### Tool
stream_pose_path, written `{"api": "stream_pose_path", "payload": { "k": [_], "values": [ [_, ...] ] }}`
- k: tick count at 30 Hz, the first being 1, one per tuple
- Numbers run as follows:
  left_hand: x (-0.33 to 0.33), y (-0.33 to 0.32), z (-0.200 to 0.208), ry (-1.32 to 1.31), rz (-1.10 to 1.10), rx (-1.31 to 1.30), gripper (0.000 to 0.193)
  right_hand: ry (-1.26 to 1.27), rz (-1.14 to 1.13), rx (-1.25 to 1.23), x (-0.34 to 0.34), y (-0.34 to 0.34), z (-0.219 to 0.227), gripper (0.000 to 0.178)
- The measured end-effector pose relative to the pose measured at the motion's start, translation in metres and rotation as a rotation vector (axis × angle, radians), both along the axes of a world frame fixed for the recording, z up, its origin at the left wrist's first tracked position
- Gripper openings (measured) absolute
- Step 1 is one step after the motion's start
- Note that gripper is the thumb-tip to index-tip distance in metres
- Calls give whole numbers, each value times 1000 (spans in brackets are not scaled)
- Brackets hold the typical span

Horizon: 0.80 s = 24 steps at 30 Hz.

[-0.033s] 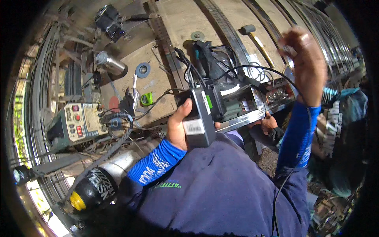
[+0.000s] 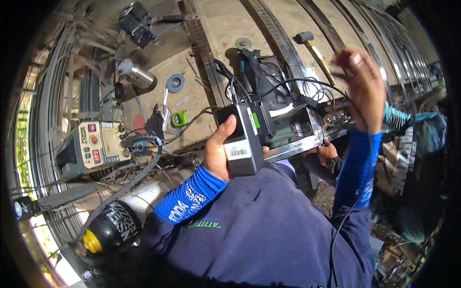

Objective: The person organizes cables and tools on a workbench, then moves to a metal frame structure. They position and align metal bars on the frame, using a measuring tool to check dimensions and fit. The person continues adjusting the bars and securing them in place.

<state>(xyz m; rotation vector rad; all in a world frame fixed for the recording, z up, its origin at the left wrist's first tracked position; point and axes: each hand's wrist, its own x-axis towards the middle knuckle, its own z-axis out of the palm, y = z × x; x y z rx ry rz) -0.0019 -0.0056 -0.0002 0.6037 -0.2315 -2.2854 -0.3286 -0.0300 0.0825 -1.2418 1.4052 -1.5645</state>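
Note:
My left hand (image 2: 218, 153) grips a grey and black box-shaped device (image 2: 242, 137) with a white label, held upright in front of my chest. Black cables (image 2: 230, 79) run from its top toward a black bag (image 2: 261, 74) on the wooden bench. My right hand (image 2: 360, 79) is raised at the upper right, its fingers pinched on a thin black cable (image 2: 353, 197) that hangs down along my blue sleeve. A shiny steel frame (image 2: 293, 146) lies just behind the device.
A green and cream welding machine (image 2: 96, 146) stands at the left, and a black gas cylinder (image 2: 113, 223) with a yellow cap lies below it. A steel flask (image 2: 134, 73), blue disc (image 2: 175, 82), green tape measure (image 2: 179, 118) and mallet (image 2: 307, 41) lie about. Another person's hand (image 2: 329, 153) reaches under the frame.

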Motion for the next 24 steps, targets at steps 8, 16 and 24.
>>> {"api": "stream_pose_path", "payload": {
  "k": [8, 16, 24],
  "values": [
    [1, -17, 9, -93, 23, -35, 63, -740, 185, 122, 31, 37, -129, 52],
    [-5, -20, 4, -100, -88, -102, 97, -570, 238, 263, 63, 50, -165, 37],
    [-17, -17, -9, -181, -70, -116, 104, -356, 423, 89, 123, 63, -121, 129]
  ]
}}
